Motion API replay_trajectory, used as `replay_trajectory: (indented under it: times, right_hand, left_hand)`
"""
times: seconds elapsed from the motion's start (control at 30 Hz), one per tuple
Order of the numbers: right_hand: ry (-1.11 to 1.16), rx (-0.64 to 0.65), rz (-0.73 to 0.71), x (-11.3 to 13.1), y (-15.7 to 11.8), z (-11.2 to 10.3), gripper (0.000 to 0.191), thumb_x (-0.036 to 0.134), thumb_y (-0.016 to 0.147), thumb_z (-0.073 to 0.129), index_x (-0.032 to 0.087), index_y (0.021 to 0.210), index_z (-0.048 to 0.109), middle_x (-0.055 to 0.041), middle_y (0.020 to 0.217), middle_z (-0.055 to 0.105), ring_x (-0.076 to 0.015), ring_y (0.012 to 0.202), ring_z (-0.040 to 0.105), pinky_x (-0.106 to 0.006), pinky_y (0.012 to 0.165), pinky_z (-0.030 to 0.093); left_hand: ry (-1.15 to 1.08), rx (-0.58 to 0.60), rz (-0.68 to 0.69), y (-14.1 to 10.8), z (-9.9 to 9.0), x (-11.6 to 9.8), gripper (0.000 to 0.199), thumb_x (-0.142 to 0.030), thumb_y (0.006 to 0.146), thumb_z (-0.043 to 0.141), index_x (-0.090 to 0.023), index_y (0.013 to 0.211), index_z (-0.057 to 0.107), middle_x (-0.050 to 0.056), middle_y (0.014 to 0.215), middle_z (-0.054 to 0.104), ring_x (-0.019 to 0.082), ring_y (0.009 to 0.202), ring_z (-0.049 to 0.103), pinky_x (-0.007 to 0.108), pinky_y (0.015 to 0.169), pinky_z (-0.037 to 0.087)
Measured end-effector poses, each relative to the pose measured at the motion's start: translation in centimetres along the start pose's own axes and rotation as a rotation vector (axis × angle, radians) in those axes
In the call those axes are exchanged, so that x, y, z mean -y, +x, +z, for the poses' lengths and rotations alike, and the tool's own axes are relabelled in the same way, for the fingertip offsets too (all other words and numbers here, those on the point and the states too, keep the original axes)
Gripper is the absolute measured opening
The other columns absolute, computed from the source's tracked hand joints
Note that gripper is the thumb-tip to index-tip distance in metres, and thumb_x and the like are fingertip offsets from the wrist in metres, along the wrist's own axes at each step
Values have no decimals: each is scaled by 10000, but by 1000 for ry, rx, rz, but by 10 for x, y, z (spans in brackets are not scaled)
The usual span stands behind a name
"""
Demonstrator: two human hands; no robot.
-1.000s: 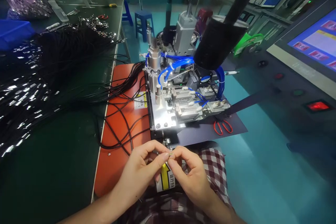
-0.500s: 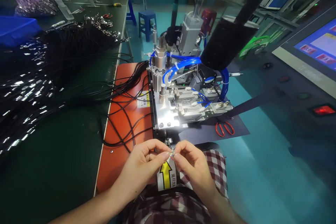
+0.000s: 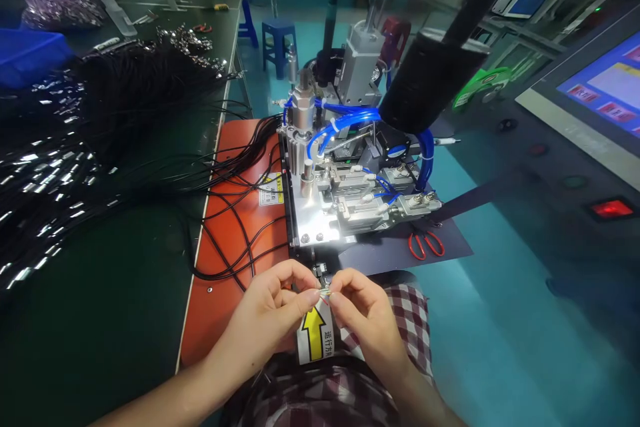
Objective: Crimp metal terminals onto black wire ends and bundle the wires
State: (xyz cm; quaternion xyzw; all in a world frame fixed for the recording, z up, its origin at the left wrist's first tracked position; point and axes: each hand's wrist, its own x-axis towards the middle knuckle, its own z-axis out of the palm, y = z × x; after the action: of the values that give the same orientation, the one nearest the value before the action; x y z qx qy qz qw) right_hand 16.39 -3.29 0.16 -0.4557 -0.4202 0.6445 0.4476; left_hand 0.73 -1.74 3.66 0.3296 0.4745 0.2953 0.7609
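Thin wires (image 3: pixel 325 293), pale with one red strand, stretch between my fingertips just in front of the machine. My left hand (image 3: pixel 280 303) pinches them from the left with thumb and forefinger. From the right, the thumb and forefinger of my right hand (image 3: pixel 365 310) close on their other side. Below the fingers lies a white label with a yellow arrow (image 3: pixel 314 333). Right beyond the hands is the front of the metal machine (image 3: pixel 320 220), with blue air tubes (image 3: pixel 350 120) over it. What the fingertips cover is hidden.
Black cables (image 3: pixel 240 167) run across the orange board (image 3: pixel 210 320) to a large cable pile (image 3: pixel 125 87) on the left bench. Red-handled scissors (image 3: pixel 426 245) lie right of the machine. A black cylinder (image 3: pixel 433 80) hangs above it. A control screen (image 3: pixel 605 87) stands at right.
The red strand now shows more clearly between my fingertips, pointing down to the right. Both hands keep their pinch and have hardly moved. The whole view has shifted slightly.
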Motion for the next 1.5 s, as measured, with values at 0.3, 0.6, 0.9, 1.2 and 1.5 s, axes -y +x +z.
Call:
replay_trajectory:
  times: [0.3,0.6,0.9,1.2,1.5]
  right_hand:
    - [-86,116,-11,1,5,-8,170,316,875,536,180,773,522,50,616,423,-72,532,360,-210,507,315]
    - [-187,123,-9,11,12,-12,196,350,872,528,186,765,525,33,636,449,-92,549,398,-226,521,346]
    - [-339,-20,-80,7,4,-4,111,270,816,595,175,760,582,21,665,535,-103,604,465,-226,581,390]
    - [-249,-61,-15,7,7,4,123,262,772,602,167,704,564,23,623,519,-101,568,439,-230,557,388]
    - [-185,-73,37,6,7,5,141,279,747,622,160,696,566,22,618,509,-96,563,411,-229,547,376]
  left_hand:
    - [130,61,-72,2,-7,-2,261,-400,750,655,-157,808,576,-104,446,321,35,392,225,168,375,183]
    - [174,-63,-51,2,0,-1,239,-398,754,626,-170,747,555,-102,404,327,39,350,237,167,352,206]
    - [142,-91,-44,4,2,0,235,-383,772,613,-164,755,531,-112,408,305,30,358,210,147,337,177]
    - [131,-65,3,4,2,1,210,-348,794,613,-155,803,530,-51,557,533,12,366,281,135,345,205]
    - [129,-49,-13,5,0,3,205,-356,817,582,-159,817,524,-60,553,483,22,389,274,147,364,197]
